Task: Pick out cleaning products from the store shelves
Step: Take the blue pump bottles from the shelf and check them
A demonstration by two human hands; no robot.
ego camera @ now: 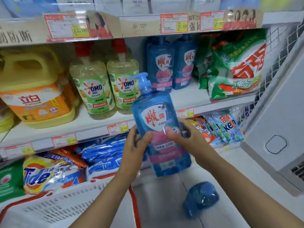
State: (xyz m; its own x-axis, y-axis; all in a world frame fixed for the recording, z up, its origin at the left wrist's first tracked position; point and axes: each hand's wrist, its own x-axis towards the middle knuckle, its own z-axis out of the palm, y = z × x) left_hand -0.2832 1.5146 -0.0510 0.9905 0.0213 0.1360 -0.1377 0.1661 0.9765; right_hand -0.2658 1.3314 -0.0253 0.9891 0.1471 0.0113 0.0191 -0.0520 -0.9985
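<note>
A blue pump bottle of dish soap (158, 112), with a white shield label and a pink band, is held in front of the shelves, its pump tilted to the upper left. My left hand (134, 145) grips its left side. My right hand (185, 135) grips its right side. Two matching blue bottles (171, 63) stand on the middle shelf behind it. Two OMO bottles (107, 86) with red caps stand to their left.
A yellow jug (34, 89) stands at far left, green detergent bags (233, 66) at right. Tide and blue bags (69, 168) lie on the lower shelf. A white basket (69, 206) with red handles hangs below my left arm. A blue shoe cover (200, 198) shows on the floor.
</note>
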